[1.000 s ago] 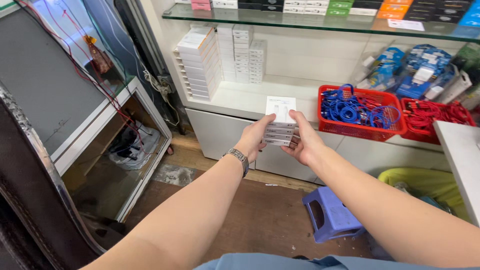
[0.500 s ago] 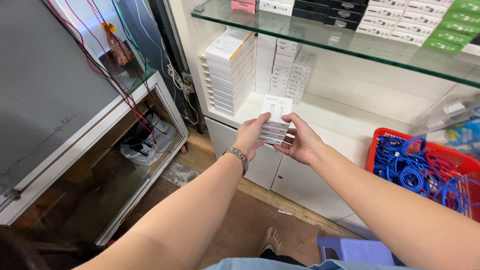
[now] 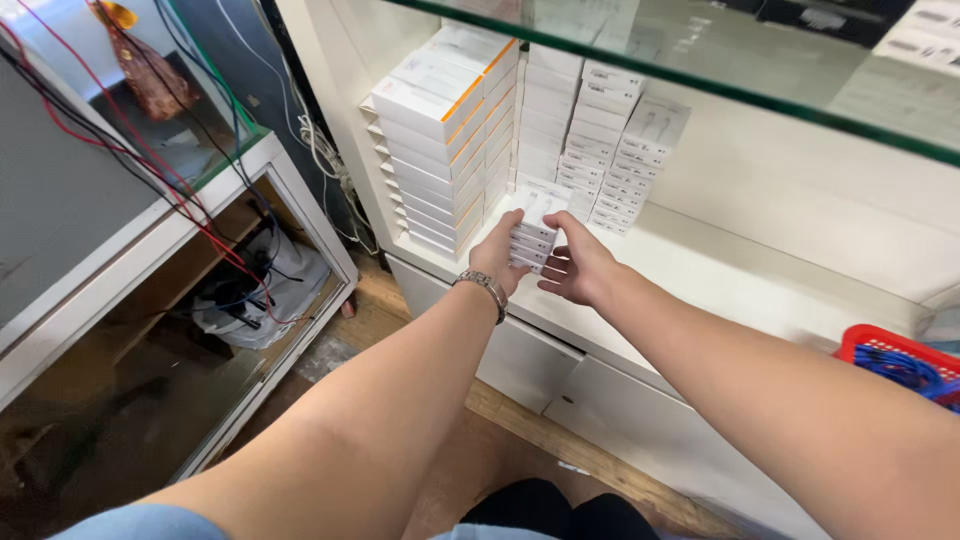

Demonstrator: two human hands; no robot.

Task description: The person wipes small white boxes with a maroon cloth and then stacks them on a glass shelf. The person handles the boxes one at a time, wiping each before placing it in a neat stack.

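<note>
White shop shelving (image 3: 760, 290) under a glass shelf (image 3: 700, 85) fills the background. Both hands hold a small stack of flat white boxes (image 3: 535, 225) low over the shelf. The left hand (image 3: 497, 252), metal watch (image 3: 482, 290) at the wrist, clasps its 9 o'clock side, and the right hand (image 3: 580, 265) its 4 o'clock side. Similar boxes stand at 1 o'clock (image 3: 620, 170), and orange-edged white cartons (image 3: 440, 150) are stacked at 10 o'clock. A red basket (image 3: 880, 350) sits at 3 o'clock.
</note>
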